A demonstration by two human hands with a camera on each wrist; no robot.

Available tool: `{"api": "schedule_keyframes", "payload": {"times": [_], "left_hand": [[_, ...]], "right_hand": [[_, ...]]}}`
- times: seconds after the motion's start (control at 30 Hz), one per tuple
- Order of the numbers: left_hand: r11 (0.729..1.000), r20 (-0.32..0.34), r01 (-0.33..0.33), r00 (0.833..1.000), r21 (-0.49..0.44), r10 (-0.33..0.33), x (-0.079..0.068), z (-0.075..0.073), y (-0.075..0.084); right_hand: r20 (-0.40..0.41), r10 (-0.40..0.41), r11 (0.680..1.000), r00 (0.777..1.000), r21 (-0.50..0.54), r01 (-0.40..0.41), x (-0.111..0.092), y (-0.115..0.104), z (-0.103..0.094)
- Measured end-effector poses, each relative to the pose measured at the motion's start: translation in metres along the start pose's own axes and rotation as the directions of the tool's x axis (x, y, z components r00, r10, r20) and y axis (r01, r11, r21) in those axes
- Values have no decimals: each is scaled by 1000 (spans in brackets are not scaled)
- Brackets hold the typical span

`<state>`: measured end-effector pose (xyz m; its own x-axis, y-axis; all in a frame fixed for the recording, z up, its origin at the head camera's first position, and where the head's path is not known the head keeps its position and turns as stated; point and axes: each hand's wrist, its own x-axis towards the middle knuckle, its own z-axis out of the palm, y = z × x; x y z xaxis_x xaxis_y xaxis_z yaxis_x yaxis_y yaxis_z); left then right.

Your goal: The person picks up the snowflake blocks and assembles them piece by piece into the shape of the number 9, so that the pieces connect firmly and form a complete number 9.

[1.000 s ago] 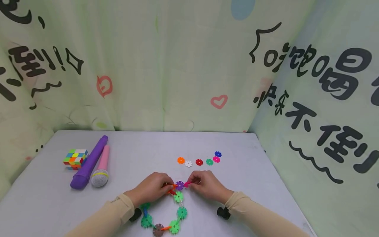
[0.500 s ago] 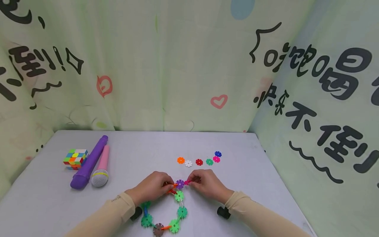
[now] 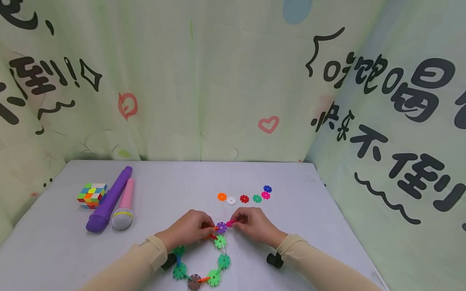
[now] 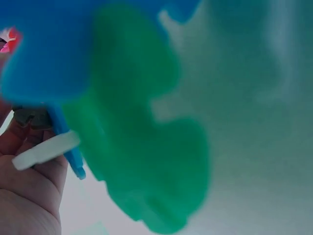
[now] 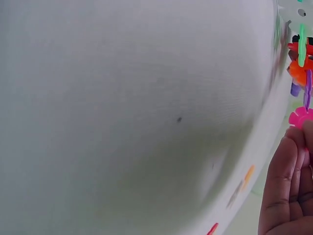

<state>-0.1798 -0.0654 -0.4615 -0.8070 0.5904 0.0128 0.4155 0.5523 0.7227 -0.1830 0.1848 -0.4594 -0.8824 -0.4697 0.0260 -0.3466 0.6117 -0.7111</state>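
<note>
Closed to a pinch, the left hand (image 3: 189, 229) holds the disc chain (image 3: 225, 263) — the right hand (image 3: 256, 226) likewise grips its far pink disc (image 3: 229, 224).

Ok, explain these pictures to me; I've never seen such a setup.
No machine here: these are a person's two bare hands. The wide picture is taken from the head, looking forward and down; the two closer ones are taken from the left and right wrists. The right hand pinches a pink disc that meets a purple disc; the left hand grips the chain of notched discs. On the white table, six loose discs lie farther back, with a puzzle cube, a purple microphone and a pink microphone off to the left.
</note>
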Motion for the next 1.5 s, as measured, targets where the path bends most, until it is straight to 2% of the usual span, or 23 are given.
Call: {"api": "schedule_keyframes", "payload": {"times": [0.13,0.3,0.47,0.63,0.83,1.1,1.3,1.5], "left_hand": [[1000,1,-6,1000,-9,6,0,0,-1],[1000,43,5,999,-10,-5,0,-2,-2],[999,65,-34,997,6,33,0,-3,-4],[995,11,-87,996,46,86,-1,-1,-8],[984,-70,-145,986,106,153,-1,4,-12],[971,-127,-164,974,176,188,-2,5,-11],[974,-135,-143,977,175,167,-3,4,-9],[994,-76,-46,996,98,53,-1,4,-6]], "right_hand": [[9,-4,1000,1000,23,4,-1,0,1],[8,-8,999,1000,31,8,-1,-1,2],[-3,-21,999,1000,29,21,-2,-2,4],[-27,-22,999,999,48,23,-2,-3,6],[-70,45,996,997,80,-39,-2,-5,10],[-117,83,989,990,132,-67,-1,-6,15],[-117,98,986,988,146,-81,0,-7,19],[-100,97,988,990,131,-84,3,-6,18]]}}
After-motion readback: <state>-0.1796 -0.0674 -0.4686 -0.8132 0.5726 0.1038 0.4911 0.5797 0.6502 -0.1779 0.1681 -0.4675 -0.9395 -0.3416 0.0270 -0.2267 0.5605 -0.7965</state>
